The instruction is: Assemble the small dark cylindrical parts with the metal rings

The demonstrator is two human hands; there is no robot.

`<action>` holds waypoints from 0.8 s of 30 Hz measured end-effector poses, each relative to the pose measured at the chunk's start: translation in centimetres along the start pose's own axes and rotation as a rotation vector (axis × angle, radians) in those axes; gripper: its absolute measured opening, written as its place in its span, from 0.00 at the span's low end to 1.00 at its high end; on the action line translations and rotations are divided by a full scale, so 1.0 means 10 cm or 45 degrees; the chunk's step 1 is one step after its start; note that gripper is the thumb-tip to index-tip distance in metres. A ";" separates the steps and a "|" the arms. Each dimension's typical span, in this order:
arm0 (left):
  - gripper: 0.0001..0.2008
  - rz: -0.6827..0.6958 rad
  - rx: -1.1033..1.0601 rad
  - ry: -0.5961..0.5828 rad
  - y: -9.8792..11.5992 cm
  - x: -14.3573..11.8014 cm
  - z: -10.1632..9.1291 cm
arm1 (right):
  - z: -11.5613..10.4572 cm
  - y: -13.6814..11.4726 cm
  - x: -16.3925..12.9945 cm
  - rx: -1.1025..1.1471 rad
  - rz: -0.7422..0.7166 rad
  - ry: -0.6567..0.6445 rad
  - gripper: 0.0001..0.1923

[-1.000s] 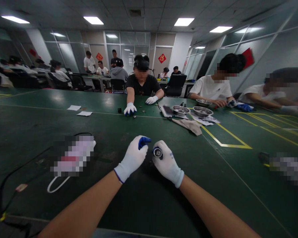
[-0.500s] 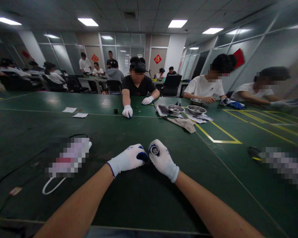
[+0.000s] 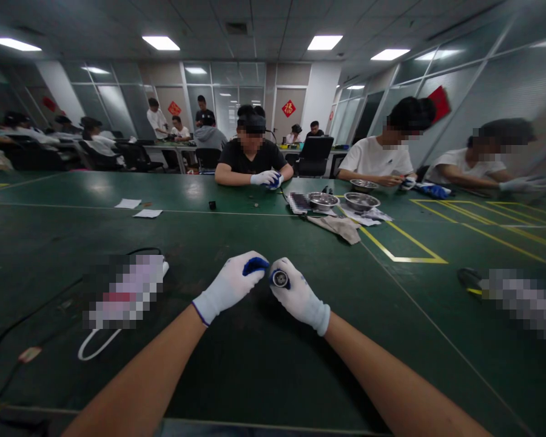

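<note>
the green work table (image 3: 255, 364) carries everything; across it from the hands, co-workers sit beside two steel bowls (image 3: 341, 200) and a grey cloth (image 3: 339, 226). left of the hands lies a white cord loop (image 3: 93, 346). the right hand (image 3: 298, 295), gloved white, is curled closed around a small round metal fitting (image 3: 280, 278), its open end facing up, held just above the table. the left hand (image 3: 234, 282) sits just beside it, fingers loosely bent, blue fingertips (image 3: 255, 263) near the fitting, holding nothing visible. judgement: the fitting is small and smooth, so a slack glove grip could let it drop and roll off across the table.
</note>
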State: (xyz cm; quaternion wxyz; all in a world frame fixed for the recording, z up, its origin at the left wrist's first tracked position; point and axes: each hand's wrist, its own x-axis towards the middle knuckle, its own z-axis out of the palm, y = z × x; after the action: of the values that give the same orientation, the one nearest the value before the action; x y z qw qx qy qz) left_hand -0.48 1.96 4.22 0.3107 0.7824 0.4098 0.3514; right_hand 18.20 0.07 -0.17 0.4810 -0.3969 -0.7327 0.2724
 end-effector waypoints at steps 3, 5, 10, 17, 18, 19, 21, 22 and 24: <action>0.09 -0.005 -0.123 0.024 0.08 -0.02 0.00 | 0.00 -0.02 0.00 0.028 0.025 0.007 0.03; 0.08 0.040 -0.095 0.020 0.13 -0.05 0.01 | -0.01 -0.03 0.00 0.026 0.032 0.009 0.03; 0.04 0.216 0.159 0.002 0.21 -0.11 0.08 | 0.00 -0.04 -0.01 0.002 0.029 -0.005 0.05; 0.05 0.124 0.151 -0.006 0.23 -0.09 0.18 | 0.03 -0.02 -0.02 -0.045 -0.005 -0.051 0.06; 0.05 0.101 0.126 -0.008 0.23 -0.09 0.19 | 0.04 -0.02 -0.03 -0.052 -0.007 -0.058 0.06; 0.05 0.075 0.096 -0.010 0.23 -0.09 0.19 | 0.04 -0.02 -0.03 -0.058 -0.004 -0.067 0.06; 0.05 0.021 0.020 -0.007 0.23 -0.08 0.20 | 0.05 -0.03 -0.03 -0.064 0.008 -0.077 0.06; 0.04 -0.001 -0.018 -0.007 0.23 -0.08 0.21 | 0.05 -0.03 -0.04 -0.067 0.015 -0.078 0.06; 0.04 -0.048 -0.075 -0.013 0.24 -0.08 0.21 | 0.05 -0.04 -0.04 -0.073 0.028 -0.068 0.07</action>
State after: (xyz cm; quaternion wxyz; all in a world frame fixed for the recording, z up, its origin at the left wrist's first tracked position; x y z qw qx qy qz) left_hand 1.88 -0.31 4.62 0.3422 0.7667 0.4125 0.3534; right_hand 17.65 -0.48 -0.26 0.4466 -0.4110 -0.7485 0.2670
